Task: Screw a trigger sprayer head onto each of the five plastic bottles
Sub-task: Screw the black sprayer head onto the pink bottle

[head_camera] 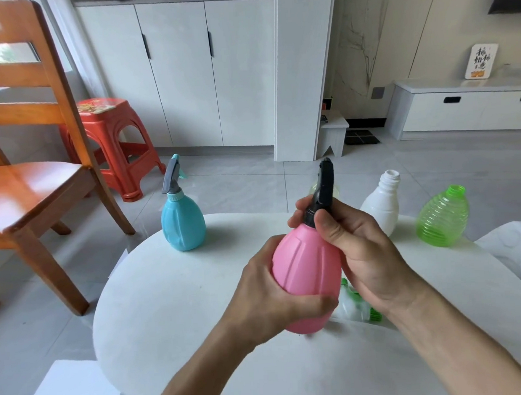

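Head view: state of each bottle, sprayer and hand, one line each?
Blue bottle: upright on table, sprayer head on.
Pink bottle: held above table, tilted a little.
Black sprayer: on pink bottle's neck; how tight, cannot tell.
Left hand: grip closed around pink bottle's body.
Right hand: grip closed on black sprayer's collar.
White bottle: upright, neck open.
Green bottle: upright, neck open.
Loose sprayer: lying on table, mostly hidden.

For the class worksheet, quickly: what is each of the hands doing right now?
Left hand: closed around the body of the pink plastic bottle.
Right hand: closed on the black trigger sprayer head at the bottle's neck.
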A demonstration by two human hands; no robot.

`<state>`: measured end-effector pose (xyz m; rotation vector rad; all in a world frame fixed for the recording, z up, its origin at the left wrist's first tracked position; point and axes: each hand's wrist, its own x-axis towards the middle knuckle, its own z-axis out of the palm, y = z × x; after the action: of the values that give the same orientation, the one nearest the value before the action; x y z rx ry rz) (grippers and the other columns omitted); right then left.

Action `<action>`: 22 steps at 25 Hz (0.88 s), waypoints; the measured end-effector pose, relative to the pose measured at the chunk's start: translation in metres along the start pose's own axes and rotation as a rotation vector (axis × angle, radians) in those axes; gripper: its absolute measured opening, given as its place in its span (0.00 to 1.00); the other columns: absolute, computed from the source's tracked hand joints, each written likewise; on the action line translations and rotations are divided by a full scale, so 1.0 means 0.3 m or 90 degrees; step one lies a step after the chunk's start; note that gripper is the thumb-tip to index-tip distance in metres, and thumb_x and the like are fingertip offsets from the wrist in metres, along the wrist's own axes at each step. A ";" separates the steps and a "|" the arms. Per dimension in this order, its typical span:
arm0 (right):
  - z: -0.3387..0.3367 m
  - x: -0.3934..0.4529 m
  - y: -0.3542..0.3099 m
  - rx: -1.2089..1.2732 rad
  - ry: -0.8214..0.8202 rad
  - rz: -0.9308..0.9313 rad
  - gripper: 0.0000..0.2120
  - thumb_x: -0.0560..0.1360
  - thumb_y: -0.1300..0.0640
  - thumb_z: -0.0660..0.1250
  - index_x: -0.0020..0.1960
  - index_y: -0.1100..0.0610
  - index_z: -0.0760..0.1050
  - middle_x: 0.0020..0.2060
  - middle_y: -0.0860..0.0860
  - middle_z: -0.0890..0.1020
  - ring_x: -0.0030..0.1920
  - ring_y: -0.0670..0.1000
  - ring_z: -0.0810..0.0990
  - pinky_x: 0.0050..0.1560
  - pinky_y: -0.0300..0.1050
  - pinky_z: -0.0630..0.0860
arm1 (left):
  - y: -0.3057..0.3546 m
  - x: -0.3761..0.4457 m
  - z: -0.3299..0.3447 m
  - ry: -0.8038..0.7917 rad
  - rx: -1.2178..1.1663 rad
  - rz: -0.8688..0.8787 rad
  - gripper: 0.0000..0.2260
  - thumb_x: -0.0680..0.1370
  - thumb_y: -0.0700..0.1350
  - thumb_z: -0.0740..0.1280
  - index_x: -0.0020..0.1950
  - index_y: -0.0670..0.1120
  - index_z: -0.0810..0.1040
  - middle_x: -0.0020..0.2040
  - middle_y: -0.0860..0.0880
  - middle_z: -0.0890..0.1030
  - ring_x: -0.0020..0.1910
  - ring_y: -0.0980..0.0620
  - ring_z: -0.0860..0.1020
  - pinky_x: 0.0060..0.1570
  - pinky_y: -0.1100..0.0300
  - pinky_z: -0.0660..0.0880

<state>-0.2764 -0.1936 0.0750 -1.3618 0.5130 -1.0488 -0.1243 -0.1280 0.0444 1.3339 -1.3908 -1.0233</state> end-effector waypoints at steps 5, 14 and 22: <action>0.057 0.010 0.021 -0.079 0.094 -0.067 0.11 0.75 0.49 0.68 0.50 0.55 0.81 0.43 0.51 0.85 0.50 0.50 0.82 0.56 0.48 0.75 | -0.018 0.005 0.020 0.081 -0.011 0.032 0.33 0.54 0.53 0.82 0.57 0.61 0.76 0.49 0.52 0.83 0.46 0.52 0.84 0.39 0.55 0.83; 0.073 0.037 0.028 -0.134 -0.007 -0.012 0.09 0.75 0.48 0.69 0.54 0.46 0.82 0.53 0.48 0.86 0.59 0.47 0.81 0.65 0.47 0.73 | -0.048 0.025 0.036 0.216 0.144 0.066 0.39 0.56 0.59 0.81 0.63 0.67 0.68 0.55 0.59 0.78 0.52 0.59 0.79 0.43 0.56 0.82; -0.011 -0.009 -0.011 -0.646 0.039 0.231 0.30 0.74 0.41 0.66 0.73 0.39 0.58 0.71 0.43 0.71 0.69 0.51 0.70 0.66 0.51 0.68 | -0.167 0.190 -0.012 0.385 0.187 -0.016 0.38 0.58 0.62 0.78 0.61 0.63 0.61 0.51 0.57 0.75 0.48 0.49 0.77 0.43 0.52 0.80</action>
<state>-0.2816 -0.1928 0.0768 -1.9922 1.4017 -0.5079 -0.1086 -0.1879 0.0005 1.7000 -1.0782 -0.3736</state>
